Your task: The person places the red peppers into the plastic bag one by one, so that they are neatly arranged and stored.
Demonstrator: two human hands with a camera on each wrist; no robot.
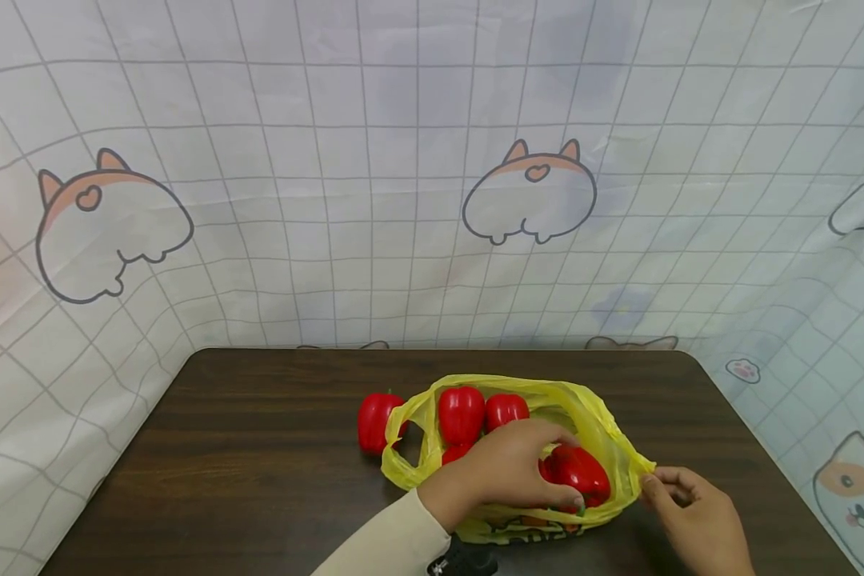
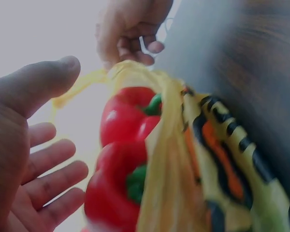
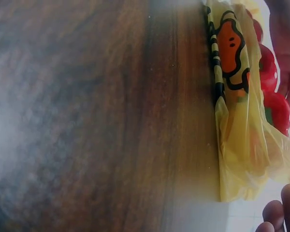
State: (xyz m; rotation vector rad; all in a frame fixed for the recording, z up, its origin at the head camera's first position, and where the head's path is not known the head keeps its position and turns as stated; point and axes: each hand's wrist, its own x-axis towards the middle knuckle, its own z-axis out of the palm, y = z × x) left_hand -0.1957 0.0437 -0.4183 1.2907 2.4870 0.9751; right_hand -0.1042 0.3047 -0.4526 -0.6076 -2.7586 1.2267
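Observation:
A yellow plastic bag [image 1: 612,436] with several red bell peppers inside lies on its side on the table, its mouth spread. My left hand [image 1: 518,468] reaches over the bag's mouth, next to a red bell pepper [image 1: 579,470] at the right of the bag. In the left wrist view the left hand [image 2: 38,154] has its thumb and fingers spread, holding nothing, beside two peppers with green stems. At the bag's right corner my right hand [image 1: 698,516] pinches the plastic between thumb and fingers. Only fingertips of it [image 3: 280,212] show in the right wrist view.
One more red bell pepper [image 1: 374,424] sits outside the bag at its left, partly behind a bag handle loop. The dark wooden table [image 1: 259,464] ends at a white grid-patterned cloth [image 1: 374,240] hanging behind and at both sides.

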